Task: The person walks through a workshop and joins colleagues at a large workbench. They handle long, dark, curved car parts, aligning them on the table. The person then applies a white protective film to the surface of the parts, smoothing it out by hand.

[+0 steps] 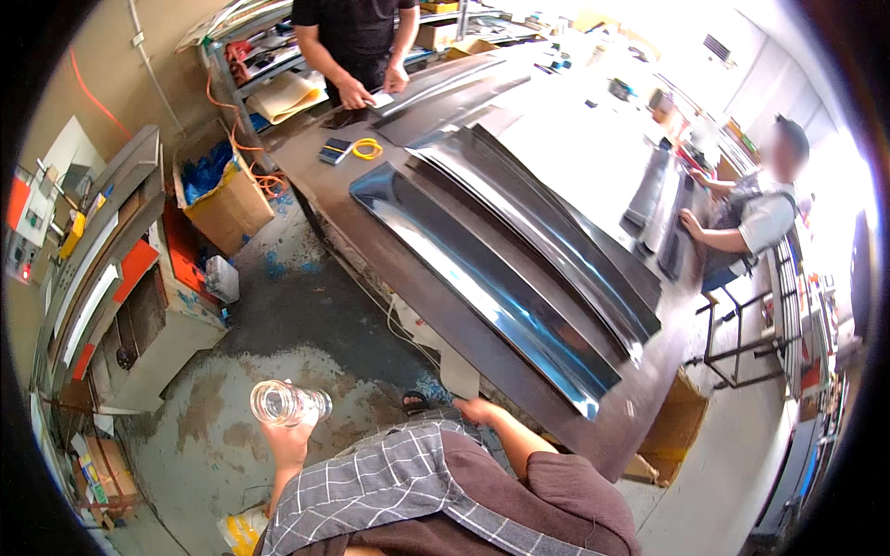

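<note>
My left hand (286,445) is wrapped round a clear, see-through bottle (295,405) and holds it out over the floor. The bottle's round open mouth faces up toward me. My right hand (476,410) hangs low beside the near edge of the worktable (454,347), next to a pale sheet (460,378) hanging there. How its fingers are set is too small to tell. On the table lies a long, shiny dark metal strip (482,296), the closest of several. Behind it are more stacked strips (547,246).
A co-worker (357,42) handles something small and pale at the table's far end. Another person (756,208) works at the right side with dark strips (663,199). A cardboard box (222,208) with blue scraps stands on the floor. A large machine (120,250) occupies the left.
</note>
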Demonstrator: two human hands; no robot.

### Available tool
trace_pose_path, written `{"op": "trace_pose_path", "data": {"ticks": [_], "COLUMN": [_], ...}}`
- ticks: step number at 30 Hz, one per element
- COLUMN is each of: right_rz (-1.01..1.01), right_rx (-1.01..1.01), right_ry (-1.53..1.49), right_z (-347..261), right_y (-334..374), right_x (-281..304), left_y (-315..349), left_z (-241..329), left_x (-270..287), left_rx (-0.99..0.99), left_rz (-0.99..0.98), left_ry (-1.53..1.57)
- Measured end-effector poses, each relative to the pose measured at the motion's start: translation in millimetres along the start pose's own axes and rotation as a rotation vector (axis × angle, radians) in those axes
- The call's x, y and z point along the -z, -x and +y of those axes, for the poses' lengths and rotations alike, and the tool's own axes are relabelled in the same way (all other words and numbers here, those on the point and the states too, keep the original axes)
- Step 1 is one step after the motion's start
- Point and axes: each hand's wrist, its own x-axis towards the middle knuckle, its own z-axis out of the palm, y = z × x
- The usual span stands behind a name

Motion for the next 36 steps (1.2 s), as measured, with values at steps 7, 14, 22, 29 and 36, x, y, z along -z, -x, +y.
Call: {"op": "trace_pose_path", "data": {"ticks": [7, 14, 22, 29, 36], "right_rz": [-0.095, -0.014, -0.105, -0.104, -0.189], "right_rx": [0.603, 0.818, 0.589, 0.556, 0.625], "right_ry": [0.435, 0.657, 0.81, 0.708, 0.735], "right_z": [-326, -480, -587, -717, -855], "right_y": [-41, -127, -186, -252, -380], "right_x": [46, -10, -8, 26, 82], "left_y": [-131, -283, -458, -623, -798], "left_z": [-35, -40, -47, -67, -85], "left_x": [47, 112, 187, 206, 197], "left_rx": [0.026, 0.05, 0.086, -0.023, -0.019], "left_rz": [0.143, 0.083, -0.072, -0.122, -0.082], "left_ry": [-0.005, 0.012, -0.108, -0.179, -0.206]}}
